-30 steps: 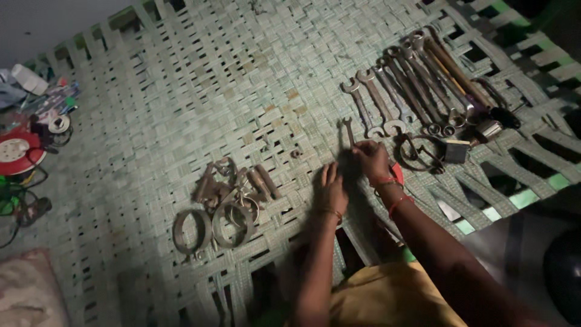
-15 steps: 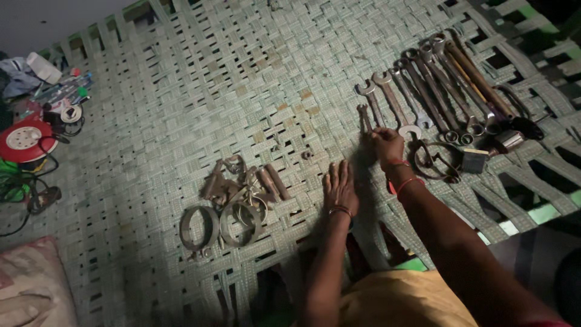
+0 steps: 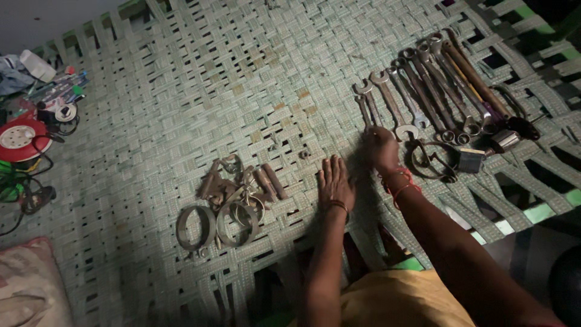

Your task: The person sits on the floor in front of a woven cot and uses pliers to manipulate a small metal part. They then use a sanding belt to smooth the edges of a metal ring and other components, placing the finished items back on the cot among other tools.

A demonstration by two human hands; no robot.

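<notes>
Nearest, at the bottom edge, a yellow garment [image 3: 399,303] with both forearms reaching out over a woven-strap cot [image 3: 181,72]. Left hand [image 3: 334,183] laid flat, palm down, fingers spread and straight on the webbing, holding nothing; a bangle at its wrist. Right hand [image 3: 382,147] just beside it and slightly farther out, red thread bracelets [image 3: 399,181] on the wrist, fingers curled down onto the lower end of a small open-end spanner [image 3: 367,108]; whether gripped or merely pressed, cannot tell.

To the left of the flat hand, near but apart: two metal ring clamps [image 3: 218,225] side by side, and just beyond them a heap of rusty small parts and short bolts [image 3: 242,181]. A lone small nut [image 3: 304,154] between that heap and the hands.

To the right of the right hand, a dark ring-shaped piece [image 3: 431,160] and a small boxy metal block [image 3: 470,160], touching. Farther out, a row of spanners and long tools [image 3: 436,85] lying parallel, slanting up to the left, the touched spanner at the row's left end.

Far left, off the cot, a red round reel [image 3: 21,138] among cables and clutter; a cushion [image 3: 27,284] at the lower left corner.
</notes>
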